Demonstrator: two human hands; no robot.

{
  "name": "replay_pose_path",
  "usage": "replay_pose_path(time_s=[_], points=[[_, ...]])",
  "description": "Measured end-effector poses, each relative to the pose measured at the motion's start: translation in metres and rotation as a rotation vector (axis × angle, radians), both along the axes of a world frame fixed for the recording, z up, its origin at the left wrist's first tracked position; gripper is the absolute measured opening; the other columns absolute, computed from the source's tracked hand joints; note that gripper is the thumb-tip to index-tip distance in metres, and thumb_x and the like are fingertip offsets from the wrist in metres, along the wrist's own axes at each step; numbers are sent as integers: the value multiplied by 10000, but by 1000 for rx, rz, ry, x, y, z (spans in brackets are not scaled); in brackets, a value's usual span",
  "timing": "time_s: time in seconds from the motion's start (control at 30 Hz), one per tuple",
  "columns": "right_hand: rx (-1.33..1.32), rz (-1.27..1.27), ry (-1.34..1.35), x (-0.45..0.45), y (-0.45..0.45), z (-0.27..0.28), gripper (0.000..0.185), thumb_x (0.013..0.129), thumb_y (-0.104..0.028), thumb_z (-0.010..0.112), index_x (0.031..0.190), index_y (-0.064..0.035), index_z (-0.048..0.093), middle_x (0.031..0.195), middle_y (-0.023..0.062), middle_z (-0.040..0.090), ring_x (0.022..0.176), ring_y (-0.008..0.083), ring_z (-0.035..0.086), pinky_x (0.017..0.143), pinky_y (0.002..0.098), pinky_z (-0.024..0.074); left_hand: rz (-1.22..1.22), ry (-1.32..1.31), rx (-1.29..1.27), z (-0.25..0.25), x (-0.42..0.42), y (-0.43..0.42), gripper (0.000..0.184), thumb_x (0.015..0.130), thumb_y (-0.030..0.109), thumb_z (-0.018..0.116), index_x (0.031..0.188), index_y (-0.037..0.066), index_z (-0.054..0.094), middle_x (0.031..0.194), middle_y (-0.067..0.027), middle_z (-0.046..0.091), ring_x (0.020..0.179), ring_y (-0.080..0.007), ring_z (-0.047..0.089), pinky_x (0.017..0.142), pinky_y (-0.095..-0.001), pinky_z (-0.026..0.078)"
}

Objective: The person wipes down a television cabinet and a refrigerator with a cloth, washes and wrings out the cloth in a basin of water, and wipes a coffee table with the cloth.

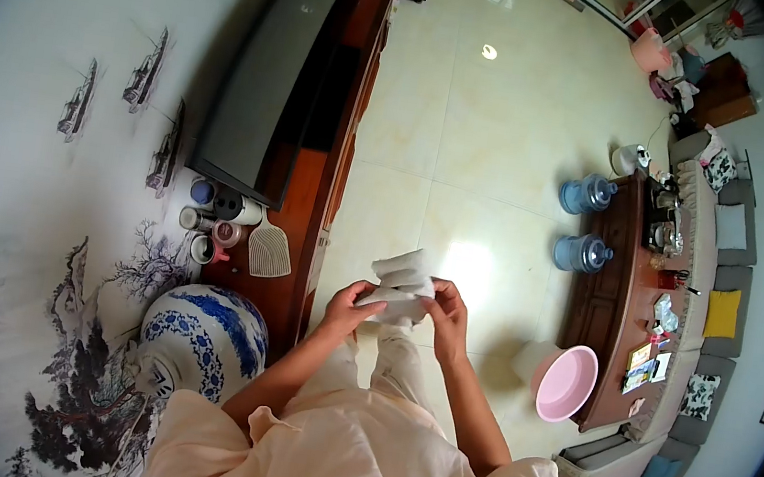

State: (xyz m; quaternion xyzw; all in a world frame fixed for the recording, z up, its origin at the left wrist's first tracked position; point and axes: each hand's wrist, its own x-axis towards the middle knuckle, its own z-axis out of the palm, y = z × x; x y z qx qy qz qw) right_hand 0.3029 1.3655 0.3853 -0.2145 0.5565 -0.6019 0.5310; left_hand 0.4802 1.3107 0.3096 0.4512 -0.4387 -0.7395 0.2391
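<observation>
A light grey-white cloth [403,280], folded and creased, is held up in front of my body. My left hand [352,310] grips its left edge between thumb and fingers. On the right side, my right hand [445,316] pinches the same cloth. The upper part of the cloth stands above both hands. Beneath it are my legs in light trousers and the pale tiled floor [408,116].
At left, a wooden cabinet [294,256] carries a television [274,70], cups and a fly swatter [269,250]; a blue-white vase [205,336] stands nearby. At right are a pink basin [566,383], two water bottles [587,195], a wooden table [613,317] and a sofa [732,275].
</observation>
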Motion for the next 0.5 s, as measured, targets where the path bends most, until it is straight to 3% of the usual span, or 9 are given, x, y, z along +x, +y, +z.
replay_pose_path(time_s=[0.07, 0.27, 0.3, 0.4, 0.5], points=[[3, -20, 7, -7, -2, 4, 134, 814, -42, 590, 936, -56, 536, 1083, 40, 555, 868, 99, 524, 753, 245, 429, -8, -2, -119, 39, 2, -8, 180, 801, 97, 673, 945, 21, 597, 856, 7, 582, 794, -52, 502, 735, -200, 410], [7, 102, -9, -12, -4, 36, 252, 843, -124, 591, 1066, -43, 506, 1223, 90, 502, 850, 110, 528, 722, 251, 443, -3, 210, -114, 93, 22, -20, 157, 832, 106, 630, 922, 9, 544, 810, -6, 557, 761, -66, 486, 704, -221, 409], [-23, 94, 5, -11, -9, 47, 288, 846, -134, 591, 1100, -38, 495, 1232, 95, 496, 865, 118, 531, 730, 250, 444, -33, 131, -245, 94, 24, -23, 162, 835, 109, 624, 923, 6, 534, 800, -25, 550, 749, -82, 487, 697, -229, 409], [27, 150, 323, -20, -11, 42, 450, 831, -157, 617, 1233, -54, 444, 1282, 92, 457, 1033, 194, 523, 848, 336, 450, -73, -212, -723, 92, 26, -32, 186, 851, 124, 598, 942, -4, 499, 772, -108, 523, 716, -161, 508, 676, -275, 416], [4, 241, 401, -15, -13, 37, 549, 803, -173, 649, 1292, -88, 413, 1334, 81, 420, 1133, 233, 490, 894, 368, 436, 4, -146, -716, 93, 22, -27, 198, 855, 128, 596, 973, 5, 496, 827, -129, 542, 754, -179, 537, 688, -302, 429]])
